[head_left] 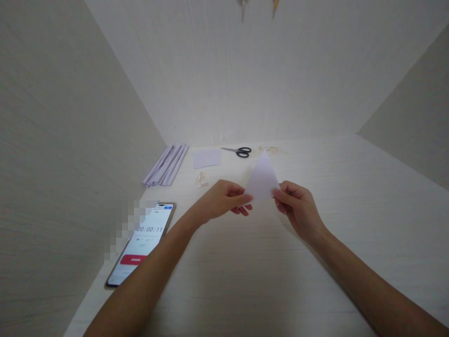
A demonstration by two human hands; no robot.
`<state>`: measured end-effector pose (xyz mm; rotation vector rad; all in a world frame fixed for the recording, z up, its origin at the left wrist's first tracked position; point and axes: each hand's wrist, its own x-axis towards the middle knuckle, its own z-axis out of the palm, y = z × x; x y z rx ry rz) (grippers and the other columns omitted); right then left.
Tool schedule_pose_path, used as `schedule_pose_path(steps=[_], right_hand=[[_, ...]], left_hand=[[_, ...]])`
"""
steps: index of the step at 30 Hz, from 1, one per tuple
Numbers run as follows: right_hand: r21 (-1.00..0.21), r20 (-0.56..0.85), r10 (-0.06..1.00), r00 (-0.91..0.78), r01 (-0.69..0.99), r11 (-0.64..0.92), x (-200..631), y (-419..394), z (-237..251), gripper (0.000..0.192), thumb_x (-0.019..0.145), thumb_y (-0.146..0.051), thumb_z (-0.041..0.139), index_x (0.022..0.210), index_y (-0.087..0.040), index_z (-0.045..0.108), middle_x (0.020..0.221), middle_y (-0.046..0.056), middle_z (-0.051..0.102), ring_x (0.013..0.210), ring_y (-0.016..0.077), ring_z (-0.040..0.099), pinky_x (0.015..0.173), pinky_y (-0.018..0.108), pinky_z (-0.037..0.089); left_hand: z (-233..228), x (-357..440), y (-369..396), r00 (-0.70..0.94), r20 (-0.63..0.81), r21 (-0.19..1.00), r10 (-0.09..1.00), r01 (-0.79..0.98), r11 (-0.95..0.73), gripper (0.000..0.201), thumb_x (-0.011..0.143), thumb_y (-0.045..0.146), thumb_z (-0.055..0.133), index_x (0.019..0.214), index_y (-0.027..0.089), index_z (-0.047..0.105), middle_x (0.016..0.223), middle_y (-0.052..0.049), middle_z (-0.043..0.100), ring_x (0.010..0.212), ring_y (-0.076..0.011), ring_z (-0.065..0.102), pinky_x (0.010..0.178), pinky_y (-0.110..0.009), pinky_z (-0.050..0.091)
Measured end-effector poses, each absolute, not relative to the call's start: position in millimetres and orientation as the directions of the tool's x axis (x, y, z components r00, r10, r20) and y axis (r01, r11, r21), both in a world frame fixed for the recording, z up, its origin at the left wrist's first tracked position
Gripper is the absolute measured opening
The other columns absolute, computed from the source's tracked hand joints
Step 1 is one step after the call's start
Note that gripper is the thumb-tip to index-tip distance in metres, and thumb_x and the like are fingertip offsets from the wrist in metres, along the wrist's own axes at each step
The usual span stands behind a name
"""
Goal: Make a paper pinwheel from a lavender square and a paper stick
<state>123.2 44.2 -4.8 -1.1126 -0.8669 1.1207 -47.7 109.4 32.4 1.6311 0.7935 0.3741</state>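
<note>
In the head view, the paper (263, 178), a white triangle with its point away from the person, is held between both hands over the worktop (224, 276). The left hand (229, 199) pinches its near left corner, thumb on top, the other fingers partly curled below. The right hand (296, 201) pinches the near right corner likewise, thumb on top. Beyond the hands, the scissors (242, 152) lie with black handles to the right and blades pointing left towards a white sheet (207, 159). Left of the sheet is a bundle of white rolls (166, 166). Thin pale bits (201, 179), too small to identify, lie just nearer than the sheet. The phone (149, 234), partly covered by the left forearm, reads 00:00:11.
</note>
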Motion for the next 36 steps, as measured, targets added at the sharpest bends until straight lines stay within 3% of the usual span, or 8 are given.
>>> schedule_pose_path(steps=[9, 15, 20, 36], right_hand=[[-0.969, 0.008, 0.963, 0.270, -0.235, 0.074, 126.0, 45.4, -3.4, 0.027, 0.063, -0.026, 0.065, 0.049, -0.016, 0.044, 0.040, -0.006, 0.040, 0.037, 0.0033, 0.030, 0.037, 0.021, 0.014], [-0.964, 0.000, 0.960, 0.281, -0.256, 0.075, 125.5, 46.0, -1.2, 0.026, 0.062, -0.025, 0.065, 0.048, -0.017, 0.045, 0.040, -0.006, 0.041, 0.036, 0.0030, 0.030, 0.036, 0.020, 0.014], [-0.957, 0.005, 0.958, 0.286, -0.277, 0.087, 126.5, 45.1, 0.1, 0.026, 0.062, -0.025, 0.066, 0.048, -0.017, 0.045, 0.041, -0.005, 0.042, 0.037, 0.0033, 0.032, 0.036, 0.020, 0.016], [-0.959, -0.011, 0.959, 0.285, -0.274, 0.071, 128.4, 46.3, -0.3, 0.025, 0.064, -0.028, 0.064, 0.049, -0.017, 0.048, 0.041, -0.005, 0.042, 0.037, 0.0036, 0.032, 0.036, 0.020, 0.018]], left_hand=[[35.1, -49.2, 109.8, 0.679, -0.373, 0.917, 0.632, 0.371, 0.143, 0.021, 0.067, 0.031, 0.060, 0.068, 0.010, 0.063, 0.066, -0.008, 0.067, 0.057, -0.0117, 0.061, 0.056, -0.022, 0.048], [29.6, -51.1, 113.6, 0.705, -0.402, 0.914, 0.585, 0.344, 0.214, 0.020, 0.068, 0.031, 0.060, 0.067, 0.011, 0.062, 0.060, -0.004, 0.065, 0.051, -0.0087, 0.059, 0.052, -0.019, 0.046], [28.8, -53.0, 115.2, 0.753, -0.411, 0.909, 0.514, 0.298, 0.291, 0.018, 0.068, 0.029, 0.060, 0.072, 0.012, 0.063, 0.067, -0.004, 0.067, 0.056, -0.0079, 0.060, 0.054, -0.017, 0.045], [30.5, -50.7, 113.9, 0.700, -0.409, 0.912, 0.586, 0.289, 0.292, 0.015, 0.065, 0.026, 0.063, 0.066, 0.011, 0.063, 0.056, -0.003, 0.064, 0.048, -0.0066, 0.057, 0.049, -0.016, 0.043]])
